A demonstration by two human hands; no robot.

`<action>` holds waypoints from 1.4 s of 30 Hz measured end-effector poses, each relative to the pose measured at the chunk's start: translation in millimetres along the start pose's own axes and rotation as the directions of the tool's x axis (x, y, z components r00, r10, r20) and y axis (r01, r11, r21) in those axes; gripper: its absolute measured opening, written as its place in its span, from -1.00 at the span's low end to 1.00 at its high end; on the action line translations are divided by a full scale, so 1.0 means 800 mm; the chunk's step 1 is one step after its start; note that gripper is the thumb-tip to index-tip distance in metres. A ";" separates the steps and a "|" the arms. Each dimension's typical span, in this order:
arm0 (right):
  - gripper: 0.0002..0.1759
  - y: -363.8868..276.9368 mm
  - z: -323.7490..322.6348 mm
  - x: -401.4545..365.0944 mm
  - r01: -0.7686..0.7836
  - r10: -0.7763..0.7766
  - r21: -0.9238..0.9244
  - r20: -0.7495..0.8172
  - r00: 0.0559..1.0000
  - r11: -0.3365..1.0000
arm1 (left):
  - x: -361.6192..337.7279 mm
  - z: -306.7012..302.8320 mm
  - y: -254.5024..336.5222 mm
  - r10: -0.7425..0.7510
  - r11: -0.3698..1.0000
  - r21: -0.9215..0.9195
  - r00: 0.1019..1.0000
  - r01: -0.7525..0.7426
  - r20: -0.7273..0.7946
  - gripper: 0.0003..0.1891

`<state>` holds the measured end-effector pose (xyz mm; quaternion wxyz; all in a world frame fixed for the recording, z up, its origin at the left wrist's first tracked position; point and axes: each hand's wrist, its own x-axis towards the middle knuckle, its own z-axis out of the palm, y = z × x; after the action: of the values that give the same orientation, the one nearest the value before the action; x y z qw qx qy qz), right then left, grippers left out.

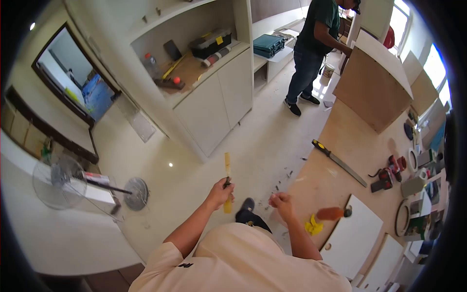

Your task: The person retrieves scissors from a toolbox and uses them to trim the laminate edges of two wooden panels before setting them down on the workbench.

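My left hand [221, 194] is closed around a narrow yellow strip [227, 163], which sticks out above and below the fingers. Something small and dark also shows between the thumb and fingers, too small to name. My right hand [283, 204] is held apart from it, fingers curled together near the edge of the wooden worktable [311, 187]. Whether those fingers pinch anything is hidden. On the table nearest the right arm lie a crumpled yellow cloth [314, 225] and an orange-brown bottle [331, 213] with a dark cap.
A handsaw [340, 163], a red-black cordless drill [384, 179] and white panels [355, 238] lie on the table. Another person [311, 53] stands by a wooden box [372, 87]. A standing fan [61, 182] is at left; a cabinet [214, 102] bears tools. Dark scraps litter the floor.
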<state>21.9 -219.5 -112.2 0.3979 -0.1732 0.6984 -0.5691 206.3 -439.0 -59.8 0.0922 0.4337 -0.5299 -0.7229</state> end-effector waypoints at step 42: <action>-0.74 -0.391 0.123 0.678 0.016 -0.019 0.104 0.024 1.000 0.994 | 0.720 -0.213 0.704 0.698 -0.235 0.971 0.702 0.036 0.142 -0.12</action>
<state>-308.2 -752.4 -18.2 0.4102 -0.1656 0.6612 -0.6060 -203.3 -1135.0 101.4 0.0808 0.3391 -0.9303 0.1140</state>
